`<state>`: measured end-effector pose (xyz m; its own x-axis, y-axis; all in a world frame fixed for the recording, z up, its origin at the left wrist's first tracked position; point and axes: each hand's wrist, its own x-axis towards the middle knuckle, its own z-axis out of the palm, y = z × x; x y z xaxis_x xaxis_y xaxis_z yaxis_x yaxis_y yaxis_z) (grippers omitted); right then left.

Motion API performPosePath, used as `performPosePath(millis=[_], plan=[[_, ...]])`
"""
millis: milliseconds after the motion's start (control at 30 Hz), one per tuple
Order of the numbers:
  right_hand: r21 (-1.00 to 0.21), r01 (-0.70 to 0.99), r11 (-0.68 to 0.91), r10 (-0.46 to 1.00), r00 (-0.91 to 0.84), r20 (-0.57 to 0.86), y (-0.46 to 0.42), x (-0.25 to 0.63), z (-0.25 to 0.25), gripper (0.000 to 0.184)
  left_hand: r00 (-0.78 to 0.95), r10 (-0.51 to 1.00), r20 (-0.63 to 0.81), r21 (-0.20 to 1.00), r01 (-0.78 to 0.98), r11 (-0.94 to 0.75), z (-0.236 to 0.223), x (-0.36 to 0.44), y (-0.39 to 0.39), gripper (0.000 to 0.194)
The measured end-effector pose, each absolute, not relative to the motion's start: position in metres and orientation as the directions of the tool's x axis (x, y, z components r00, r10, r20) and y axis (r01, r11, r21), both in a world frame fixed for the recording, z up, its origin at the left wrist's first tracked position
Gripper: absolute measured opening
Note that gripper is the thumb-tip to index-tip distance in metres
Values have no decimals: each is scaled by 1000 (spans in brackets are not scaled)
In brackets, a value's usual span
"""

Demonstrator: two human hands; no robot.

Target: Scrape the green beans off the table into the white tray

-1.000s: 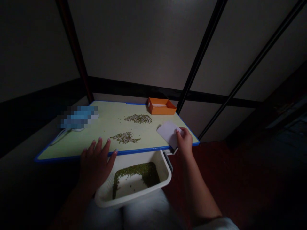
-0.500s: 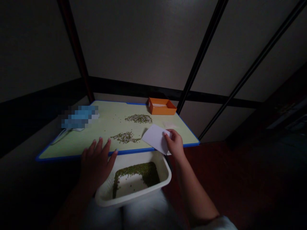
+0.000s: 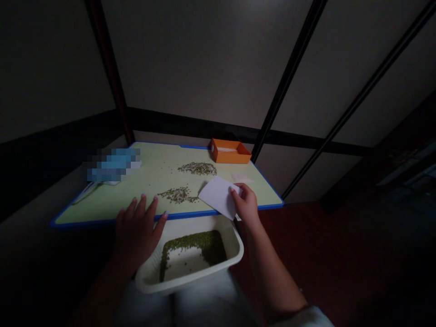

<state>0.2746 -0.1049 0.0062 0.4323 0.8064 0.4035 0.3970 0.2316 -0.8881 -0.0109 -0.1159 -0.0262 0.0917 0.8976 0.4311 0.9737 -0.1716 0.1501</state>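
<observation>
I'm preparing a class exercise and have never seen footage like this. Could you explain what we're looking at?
There is no machine here, only a person's two bare hands. All the pictures come from one camera worn on the head, looking forward and down.

The right hand holds a white card over the near edge of a pale table with a blue rim. The left hand holds nothing visible; its fingers are spread by that edge.

On the table lie a nearer patch of small grains and a farther one, with an orange box at the back. A pixelated item sits at the left. Below the near edge, a white tub holds more green grains.
</observation>
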Motion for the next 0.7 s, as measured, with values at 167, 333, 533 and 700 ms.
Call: performPosePath(millis=[167,333,533,700], plan=[[-889,401,223,789,461,406,-105,285,6,34,107,888,448,136,973,-186,-30,-13,-114,66],[-899,394,191,745,538,394,-107,306,7,37,113,883,456,133,972,-193,-31,-13,-114,67],[-906,389,165,704,597,384,-108,311,4,40,114,878,465,123,974,-192,-32,-13,-113,67],[-906,388,168,708,592,385,-107,303,-2,40,118,877,466,111,975,-190,-32,-14,-113,67]])
